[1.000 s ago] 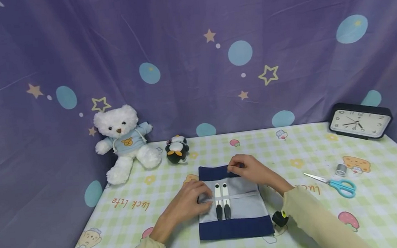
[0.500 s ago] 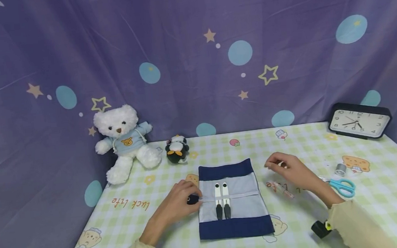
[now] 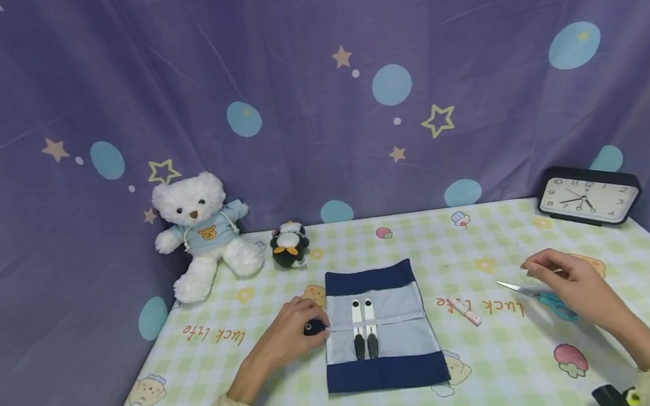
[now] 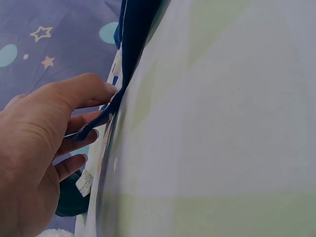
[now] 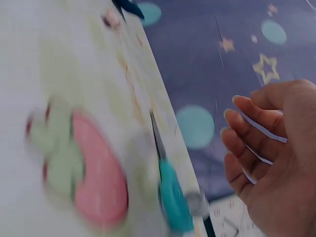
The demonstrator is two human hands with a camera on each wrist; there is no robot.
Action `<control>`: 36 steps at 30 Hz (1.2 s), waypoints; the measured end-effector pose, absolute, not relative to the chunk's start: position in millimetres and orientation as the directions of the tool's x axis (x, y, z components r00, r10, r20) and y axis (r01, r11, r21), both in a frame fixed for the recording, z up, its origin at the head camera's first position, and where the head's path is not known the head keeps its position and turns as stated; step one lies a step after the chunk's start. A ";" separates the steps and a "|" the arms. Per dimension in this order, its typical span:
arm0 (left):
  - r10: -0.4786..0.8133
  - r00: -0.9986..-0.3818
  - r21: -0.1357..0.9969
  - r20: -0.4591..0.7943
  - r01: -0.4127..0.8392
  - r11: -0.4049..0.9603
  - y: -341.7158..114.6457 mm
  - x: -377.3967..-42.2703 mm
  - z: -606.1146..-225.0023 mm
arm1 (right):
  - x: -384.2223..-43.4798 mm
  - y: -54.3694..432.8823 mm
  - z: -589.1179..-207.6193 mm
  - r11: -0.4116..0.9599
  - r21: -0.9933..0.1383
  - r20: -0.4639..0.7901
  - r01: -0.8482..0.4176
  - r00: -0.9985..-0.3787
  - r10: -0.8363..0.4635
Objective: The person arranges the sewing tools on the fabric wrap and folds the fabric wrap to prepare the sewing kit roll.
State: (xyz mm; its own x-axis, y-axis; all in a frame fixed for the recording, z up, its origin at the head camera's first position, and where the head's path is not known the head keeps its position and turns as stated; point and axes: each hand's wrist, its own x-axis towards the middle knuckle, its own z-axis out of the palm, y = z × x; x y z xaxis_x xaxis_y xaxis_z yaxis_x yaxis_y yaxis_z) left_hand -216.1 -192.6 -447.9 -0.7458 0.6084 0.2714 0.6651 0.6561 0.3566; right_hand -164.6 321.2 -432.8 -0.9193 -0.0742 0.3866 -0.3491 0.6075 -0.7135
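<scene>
My left hand (image 3: 300, 326) pinches the left edge of a navy and grey fabric pouch (image 3: 388, 374) spread flat on the table. A dark tab with a round snap shows between its fingers; in the left wrist view the thumb presses on the navy cloth (image 4: 132, 49). Two slim white tools (image 3: 357, 316) with black ends lie side by side under the pouch's grey band. My right hand (image 3: 576, 284) hovers with loosely bent fingers, nothing in them, over teal-handled scissors (image 3: 551, 302). In the right wrist view a grey spool (image 5: 197, 204) sits behind the scissors (image 5: 170, 190).
A short white stick with pink marks (image 3: 465, 311) lies between the pouch and the scissors. Along the back stand a white teddy bear (image 3: 202, 233), a small penguin toy (image 3: 290, 244) and a black desk clock (image 3: 589, 196). A purple curtain (image 3: 309, 153) hangs behind.
My right hand has left the pouch's top edge and moved right, over the scissors, uncovering the white stick. The left hand has shifted slightly left to the pouch's edge.
</scene>
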 end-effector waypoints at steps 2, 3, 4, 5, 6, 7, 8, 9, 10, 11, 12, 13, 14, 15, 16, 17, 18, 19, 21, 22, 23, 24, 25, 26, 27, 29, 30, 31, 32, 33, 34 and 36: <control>0.615 -0.736 0.354 0.285 0.677 0.646 -192.6 -216.7 -448.4 | -158.2 333.1 -435.8 0.630 -0.716 0.367 -0.299 -0.930 -0.025; 0.617 -0.732 0.354 0.289 0.681 0.641 -192.5 -217.1 -448.8 | -155.4 338.7 -437.9 0.643 -0.715 0.357 -0.275 -0.934 -0.002; 0.619 -0.728 0.352 0.293 0.684 0.639 -192.6 -217.4 -449.2 | -152.9 343.6 -440.2 0.657 -0.711 0.351 -0.252 -0.936 0.021; 0.621 -0.727 0.351 0.294 0.686 0.637 -192.6 -217.8 -449.5 | -150.0 348.2 -442.4 0.672 -0.706 0.339 -0.224 -0.940 0.043; 0.621 -0.727 0.352 0.293 0.686 0.637 -192.8 -218.2 -449.9 | -147.4 352.5 -444.8 0.686 -0.699 0.330 -0.201 -0.942 0.061; 0.620 -0.728 0.354 0.293 0.685 0.637 -193.0 -218.3 -450.2 | -145.1 356.3 -447.1 0.705 -0.687 0.323 -0.177 -0.943 0.078; 0.619 -0.729 0.356 0.291 0.683 0.637 -193.1 -218.4 -450.4 | -143.2 359.6 -449.6 0.721 -0.674 0.315 -0.158 -0.945 0.088; 0.618 -0.732 0.360 0.288 0.680 0.638 -193.0 -218.7 -450.5 | -141.4 362.6 -451.9 0.736 -0.662 0.311 -0.143 -0.945 0.096; 0.618 -0.732 0.362 0.288 0.680 0.637 -193.1 -218.8 -450.6 | -140.0 365.1 -453.8 0.750 -0.649 0.302 -0.127 -0.948 0.101; 0.616 -0.734 0.366 0.285 0.677 0.638 -193.1 -218.9 -450.8 | -138.9 367.2 -455.3 0.761 -0.639 0.289 -0.111 -0.952 0.104; 0.615 -0.737 0.369 0.282 0.675 0.639 -193.1 -219.0 -450.9 | -138.2 368.9 -456.8 0.770 -0.631 0.275 -0.099 -0.956 0.103; 0.614 -0.738 0.373 0.280 0.673 0.639 -193.0 -219.0 -450.9 | -137.9 370.3 -457.7 0.775 -0.627 0.249 -0.078 -0.963 0.104; 0.613 -0.740 0.379 0.277 0.670 0.638 -193.2 -219.0 -450.7 | -137.9 371.5 -458.3 0.773 -0.632 0.215 -0.057 -0.971 0.104; 0.611 -0.743 0.384 0.273 0.666 0.639 -193.4 -218.9 -450.6 | -138.1 372.5 -458.6 0.771 -0.636 0.185 -0.039 -0.977 0.104; 0.609 -0.745 0.389 0.270 0.663 0.639 -193.7 -218.8 -450.7 | -138.1 373.1 -459.2 0.771 -0.637 0.156 -0.022 -0.982 0.102; 0.607 -0.749 0.396 0.264 0.658 0.640 -193.9 -218.8 -450.7 | -138.2 373.9 -459.6 0.768 -0.641 0.130 -0.006 -0.986 0.100; 0.608 -0.751 0.403 0.258 0.655 0.639 -194.1 -218.7 -450.6 | -137.7 374.4 -460.6 0.766 -0.643 0.111 0.004 -0.989 0.098; 0.607 -0.753 0.411 0.252 0.652 0.638 -194.3 -218.8 -450.8 | -137.1 374.9 -461.8 0.762 -0.648 0.092 0.013 -0.991 0.095; 0.605 -0.760 0.426 0.236 0.641 0.638 -194.6 -219.1 -450.9 | -135.9 374.7 -463.6 0.763 -0.646 0.091 0.010 -0.992 0.090; 0.605 -0.762 0.434 0.233 0.638 0.636 -194.5 -219.2 -451.1 | -135.2 374.4 -464.3 0.764 -0.646 0.092 0.006 -0.992 0.085; 0.604 -0.763 0.440 0.231 0.635 0.635 -194.4 -219.0 -451.2 | -134.8 374.3 -464.5 0.763 -0.646 0.092 0.002 -0.992 0.081; 0.603 -0.764 0.447 0.229 0.633 0.633 -194.4 -218.9 -451.3 | -134.4 373.7 -465.0 0.764 -0.645 0.097 -0.004 -0.992 0.076; 0.600 -0.766 0.451 0.230 0.630 0.632 -194.4 -218.8 -451.3 | -134.5 373.5 -464.8 0.765 -0.644 0.096 -0.007 -0.993 0.072; 0.597 -0.768 0.455 0.232 0.629 0.630 -194.4 -218.4 -451.1 | -134.9 373.3 -464.2 0.769 -0.640 0.091 -0.007 -0.994 0.067; 0.596 -0.768 0.459 0.234 0.628 0.629 -194.3 -218.2 -451.0 | -135.3 373.4 -464.0 0.771 -0.637 0.083 -0.006 -0.995 0.061; 0.592 -0.770 0.464 0.236 0.625 0.628 -194.2 -217.5 -450.8 | -136.3 374.0 -464.0 0.776 -0.630 0.065 0.000 -0.997 0.053; 0.589 -0.773 0.467 0.234 0.621 0.630 -194.1 -217.4 -450.6 | -137.0 374.4 -464.1 0.779 -0.627 0.056 0.003 -0.997 0.048; 0.587 -0.776 0.468 0.231 0.618 0.633 -194.2 -217.1 -450.5 | -137.7 375.0 -464.3 0.781 -0.625 0.044 0.007 -0.998 0.044; 0.584 -0.779 0.469 0.228 0.613 0.636 -194.2 -216.8 -450.4 | -138.5 375.5 -464.5 0.783 -0.622 0.036 0.011 -0.998 0.042; 0.581 -0.782 0.471 0.223 0.609 0.639 -194.3 -216.6 -450.3 | -139.0 375.8 -465.3 0.784 -0.621 0.033 0.011 -0.999 0.040; 0.579 -0.786 0.472 0.219 0.605 0.642 -194.3 -216.4 -450.1 | -139.6 376.1 -465.9 0.784 -0.620 0.030 0.012 -0.999 0.039; 0.578 -0.787 0.471 0.216 0.603 0.644 -194.5 -216.3 -450.2 | -140.4 376.5 -467.4 0.785 -0.620 0.032 0.010 -0.999 0.039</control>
